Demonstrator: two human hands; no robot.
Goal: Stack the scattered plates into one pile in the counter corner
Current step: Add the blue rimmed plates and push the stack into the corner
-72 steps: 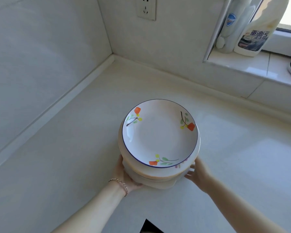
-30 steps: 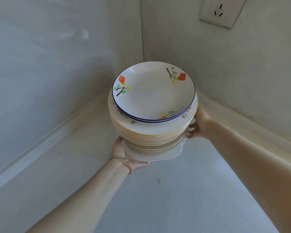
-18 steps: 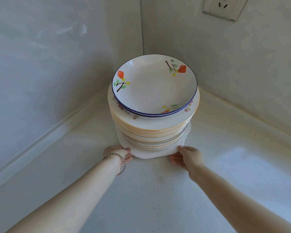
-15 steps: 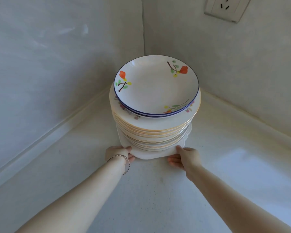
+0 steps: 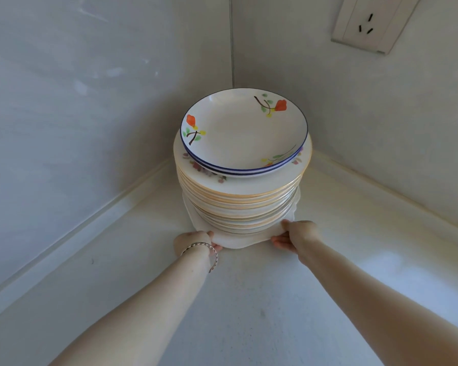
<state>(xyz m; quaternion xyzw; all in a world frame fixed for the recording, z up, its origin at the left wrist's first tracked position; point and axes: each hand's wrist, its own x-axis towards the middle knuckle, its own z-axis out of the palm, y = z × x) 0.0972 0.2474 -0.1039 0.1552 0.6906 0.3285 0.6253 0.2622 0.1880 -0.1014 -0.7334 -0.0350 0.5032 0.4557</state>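
A tall pile of plates point(image 5: 242, 204) stands on the white counter point(image 5: 249, 313) close to the corner where the two walls meet. Its top plate point(image 5: 243, 130) is white with a blue rim and orange flowers; below it lie several cream plates with orange edges, and at the bottom a white scalloped plate point(image 5: 238, 240). My left hand point(image 5: 195, 243) grips the near left edge of that bottom plate, fingers tucked under it. My right hand point(image 5: 295, 235) holds its near right edge the same way.
Two tiled walls close in behind and to the left of the pile, with a raised strip along the counter's back edge point(image 5: 111, 204). A white wall socket point(image 5: 370, 22) sits high on the right wall.
The pile was carried from the open counter into the corner and set down. Both hands slid from its sides to the near edge of the bottom plate, and the pile has shifted slightly deeper into the corner.
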